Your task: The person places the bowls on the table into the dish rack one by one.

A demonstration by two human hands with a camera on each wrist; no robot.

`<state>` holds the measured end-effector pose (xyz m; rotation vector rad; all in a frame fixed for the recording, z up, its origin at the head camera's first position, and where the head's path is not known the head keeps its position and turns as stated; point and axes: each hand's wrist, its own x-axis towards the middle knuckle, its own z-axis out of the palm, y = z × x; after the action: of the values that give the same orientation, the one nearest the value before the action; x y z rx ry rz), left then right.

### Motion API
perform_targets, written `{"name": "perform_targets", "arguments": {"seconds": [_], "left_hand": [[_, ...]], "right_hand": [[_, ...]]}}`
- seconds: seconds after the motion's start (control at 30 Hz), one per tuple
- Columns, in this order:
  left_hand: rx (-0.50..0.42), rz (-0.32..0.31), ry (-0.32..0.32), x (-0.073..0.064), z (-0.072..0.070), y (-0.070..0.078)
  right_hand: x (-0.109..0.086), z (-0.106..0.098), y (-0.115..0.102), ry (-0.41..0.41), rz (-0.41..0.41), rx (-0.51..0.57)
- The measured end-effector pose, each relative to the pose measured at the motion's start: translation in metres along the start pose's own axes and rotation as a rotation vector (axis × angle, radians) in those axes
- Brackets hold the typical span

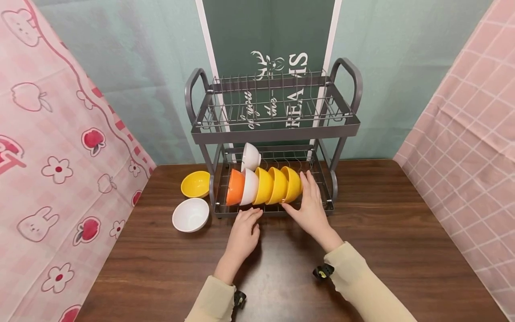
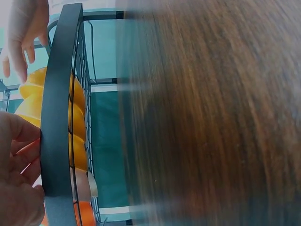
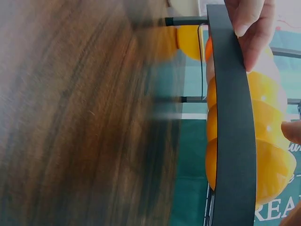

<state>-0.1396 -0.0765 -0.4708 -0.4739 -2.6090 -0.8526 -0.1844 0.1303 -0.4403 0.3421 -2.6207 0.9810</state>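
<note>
On the lower tier of a dark dish rack (image 1: 275,133) an orange bowl (image 1: 235,188), a white bowl (image 1: 250,187) and three yellow bowls stand on edge, nested in a row. My right hand (image 1: 310,212) is at the right end, thumb at the front and fingers spread along the side of the last yellow bowl (image 1: 292,184). With its fingertips on the front rail (image 2: 59,113) of that tier, my left hand (image 1: 244,232) rests below the white bowl. In the right wrist view the right thumb (image 3: 292,132) overlaps the yellow bowls' edges.
Another white bowl (image 1: 251,156) sits farther back on the lower tier. Left of the rack, a yellow bowl (image 1: 196,184) and a white bowl (image 1: 191,215) stand upright on the wooden table (image 1: 277,286). The wire upper tier (image 1: 277,100) overhangs the bowls; patterned cloths (image 1: 60,179) hang at the sides.
</note>
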Motion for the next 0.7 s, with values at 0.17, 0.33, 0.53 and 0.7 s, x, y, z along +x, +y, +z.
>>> {"name": "perform_targets", "arguments": {"seconds": [0.17, 0.33, 0.53, 0.7], "left_hand": [[0.052, 0.023, -0.047, -0.001, -0.005, -0.001], [0.057, 0.053, -0.056, -0.004, -0.015, -0.006], [0.059, 0.035, 0.185, -0.009, -0.030, -0.028], [0.076, -0.078, 0.332, -0.010, -0.046, -0.055]], "right_hand": [[-0.011, -0.001, 0.002, -0.005, 0.015, -0.014], [-0.024, 0.002, 0.006, -0.048, 0.029, -0.056], [-0.035, 0.004, 0.008, -0.093, 0.046, -0.116], [-0.040, 0.004, 0.009, -0.106, 0.045, -0.156]]}}
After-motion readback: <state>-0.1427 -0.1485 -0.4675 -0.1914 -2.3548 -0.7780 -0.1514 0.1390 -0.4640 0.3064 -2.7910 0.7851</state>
